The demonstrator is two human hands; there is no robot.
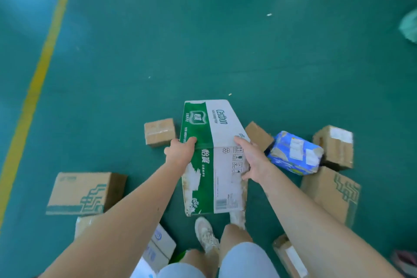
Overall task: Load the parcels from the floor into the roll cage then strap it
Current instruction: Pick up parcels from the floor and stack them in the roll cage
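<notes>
Lower centre: we see the green-and-white printed cardboard carton (216,158) held between both hands over the teal floor (203,40). The left hand (180,153) curls round its green left edge, and the right hand (250,160) clasps its white right edge. Just left lies a small brown cardboard box (159,132). To the right lies a blue wrapped parcel (293,156), and at lower left a large brown teal-printed box (83,192).

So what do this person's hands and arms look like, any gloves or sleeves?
No gloves. The left hand and right hand are bare, as are the left forearm and right forearm: no sleeves, watch or bracelet in view. No rings show, though blur could hide a thin one.
</notes>
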